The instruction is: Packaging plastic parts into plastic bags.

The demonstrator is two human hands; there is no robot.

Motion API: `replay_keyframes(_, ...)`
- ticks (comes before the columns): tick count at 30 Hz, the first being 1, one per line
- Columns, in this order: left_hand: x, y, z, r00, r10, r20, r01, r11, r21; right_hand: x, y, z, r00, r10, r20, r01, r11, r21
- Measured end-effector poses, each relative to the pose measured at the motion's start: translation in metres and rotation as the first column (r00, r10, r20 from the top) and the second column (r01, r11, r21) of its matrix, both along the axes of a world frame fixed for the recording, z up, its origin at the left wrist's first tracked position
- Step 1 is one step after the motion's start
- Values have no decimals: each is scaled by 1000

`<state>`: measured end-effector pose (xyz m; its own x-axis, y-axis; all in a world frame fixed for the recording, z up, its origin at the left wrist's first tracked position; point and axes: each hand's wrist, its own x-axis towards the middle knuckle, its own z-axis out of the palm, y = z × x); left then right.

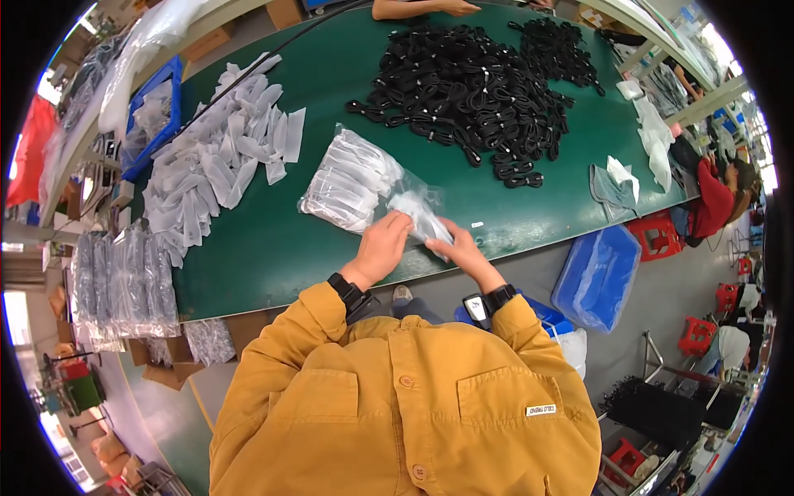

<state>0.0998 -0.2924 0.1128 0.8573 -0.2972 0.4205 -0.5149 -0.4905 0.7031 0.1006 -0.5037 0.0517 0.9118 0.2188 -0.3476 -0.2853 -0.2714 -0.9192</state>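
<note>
Green desk (pixel 273 248) as our landmark: at its left end, a loose heap of white pouches (pixel 219 149) is spread out. Near its front edge sits a clear bag of pouches (pixel 347 186). Just right of that bag, the left hand (pixel 382 246) pinches a small clear pouch (pixel 422 217), and the right hand (pixel 460 248) pinches its other end. Toward the desk's far side lies a black cable pile (pixel 484 91).

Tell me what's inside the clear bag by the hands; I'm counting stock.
The clear bag holds stacked small white pouches. How many, and whether anything is in them, cannot be seen through the folds and glare.
</note>
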Motion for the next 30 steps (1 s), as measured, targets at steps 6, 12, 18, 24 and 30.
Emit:
replay_keyframes(6,-8,9,-3,999,23,-27,-22,1000,17,10,51,11,929,131,345,136,748,-650)
replay_keyframes(12,-7,-8,-16,993,-114,0,114,988,-108,69,88,-28,786,324,526,196,676,-710)
replay_keyframes(18,17,15,-9,988,-142,-57,141,990,-14,88,78,-26,696,448,562,165,662,-731)
replay_keyframes(24,100,151,-40,917,351,190,-375,920,111,32,-1,-21,804,186,564,255,751,-610)
replay_keyframes(30,201,216,-52,827,546,134,-521,654,548,-33,-20,15,799,-116,590,528,605,-596)
